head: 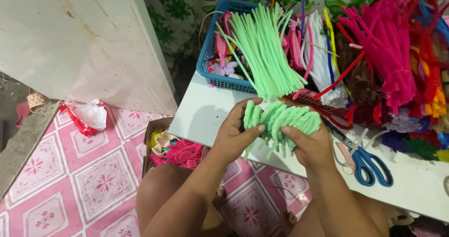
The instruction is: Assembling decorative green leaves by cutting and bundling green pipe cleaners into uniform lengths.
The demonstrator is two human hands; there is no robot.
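Pinching looped green pipe cleaners, both hands.

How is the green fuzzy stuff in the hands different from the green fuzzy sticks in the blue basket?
The bent green pieces are looped and bunched between the left hand and right hand; the straight green sticks stand long and untouched, fanning from the blue basket. Both are pale green and fuzzy.

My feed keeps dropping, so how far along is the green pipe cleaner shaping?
Done: several loops already bent in the green looped piece. In hand: left hand and right hand both grip it. Left: a full bundle of straight green stems in the blue basket, unbent.
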